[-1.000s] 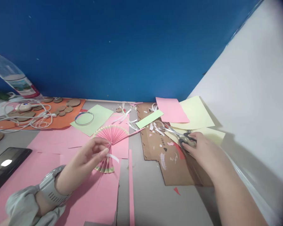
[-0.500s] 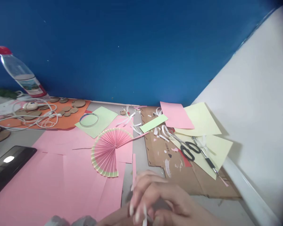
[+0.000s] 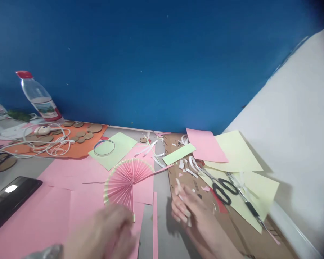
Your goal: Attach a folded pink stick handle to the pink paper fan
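Note:
A pleated pink paper fan (image 3: 126, 179) with a pale yellow rim lies on pink paper sheets (image 3: 56, 212). My left hand (image 3: 105, 233) is smeared by motion at the bottom of the picture, just below the fan's lower edge; its fingers cannot be made out. My right hand (image 3: 187, 212) hovers over the edge of a brown cardboard sheet (image 3: 202, 201), fingers curled around a thin white paper strip (image 3: 179, 187). Black-handled scissors (image 3: 221, 190) lie on the cardboard to the right of this hand, apart from it.
Yellow sheets (image 3: 240, 154), a pink sheet (image 3: 205, 144) and a craft knife (image 3: 248, 207) lie at the right by a white wall. A clear ring (image 3: 104, 147) rests on green paper. Further left are a water bottle (image 3: 40, 99), a white cable (image 3: 45, 142) and a dark tablet (image 3: 8, 198).
One second ago my left hand held the fan and my right hand was on the scissors. Both let go, the hands met low in view, and now they are apart again.

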Available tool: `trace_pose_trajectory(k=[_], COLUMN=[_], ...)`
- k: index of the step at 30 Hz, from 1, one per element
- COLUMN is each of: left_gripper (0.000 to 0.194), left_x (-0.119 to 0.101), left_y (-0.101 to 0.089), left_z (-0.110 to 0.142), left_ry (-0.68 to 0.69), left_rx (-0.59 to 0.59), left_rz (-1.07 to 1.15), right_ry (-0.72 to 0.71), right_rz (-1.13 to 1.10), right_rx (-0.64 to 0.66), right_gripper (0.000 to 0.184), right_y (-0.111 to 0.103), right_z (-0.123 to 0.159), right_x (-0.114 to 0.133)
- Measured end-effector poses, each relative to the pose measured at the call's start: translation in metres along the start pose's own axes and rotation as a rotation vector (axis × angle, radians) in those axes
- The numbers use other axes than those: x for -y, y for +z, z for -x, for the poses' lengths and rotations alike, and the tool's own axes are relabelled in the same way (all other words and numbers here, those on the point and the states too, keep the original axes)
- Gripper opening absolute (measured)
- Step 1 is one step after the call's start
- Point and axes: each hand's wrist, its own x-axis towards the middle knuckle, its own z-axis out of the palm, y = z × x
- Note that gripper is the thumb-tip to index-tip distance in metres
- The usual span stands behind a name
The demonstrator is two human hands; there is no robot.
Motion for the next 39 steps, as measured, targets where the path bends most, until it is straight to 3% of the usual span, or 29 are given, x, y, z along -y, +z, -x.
trace_pose_trajectory(k=[1,3,6,9,14,21,24,27,31,36,39], left_gripper=[0.024,0.036,0.040,0.025,0.013,0.018,0.019,0.018,0.017,0.020,0.035], left_x=[-0.010,-0.026,-0.034,-0.034,-0.036,-0.033,-0.032,-0.027,-0.016,-0.017,-0.022], left_y=[-0.012,-0.026,-0.023,-0.016,-0.027,-0.040,-0.037,-0.027,-0.012,-0.012,-0.013], left_z=[-0.010,-0.028,-0.040,-0.041,-0.035,-0.047,-0.052,-0.053,-0.052,-0.049,-0.047], left_ry=[-0.025,-0.089,-0.084,-0.044,-0.038,-0.011,-0.009,0.018,0.113,0.214,0.353], left_rx=[-0.138,-0.280,-0.286,-0.236,-0.150,-0.118,-0.129,-0.114,-0.199,-0.304,-0.233], left_rz=[-0.258,-0.610,-0.820,-0.890,-0.930,-0.926,-0.873,-0.675,-0.470,-0.451,-0.531], right_ry=[0.026,0.047,0.000,-0.049,-0.063,-0.126,-0.124,-0.124,-0.124,-0.173,-0.162], right_rz=[0.050,0.166,0.359,0.532,0.765,0.877,0.862,0.841,0.805,0.755,0.669], right_rx=[0.012,0.035,0.098,0.169,0.220,0.225,0.217,0.210,0.184,0.061,-0.020], right_gripper=[0.026,0.028,0.031,0.032,0.030,0.027,0.028,0.027,0.026,0.028,0.028], right_y=[-0.003,-0.006,-0.004,0.000,0.007,0.010,0.010,0.009,0.009,0.008,0.004], right_z=[-0.003,-0.006,-0.005,-0.001,0.005,0.008,0.009,0.011,0.009,0.002,-0.002], right_x=[-0.004,-0.013,-0.018,-0.015,-0.011,-0.014,-0.013,-0.010,-0.009,-0.016,-0.021])
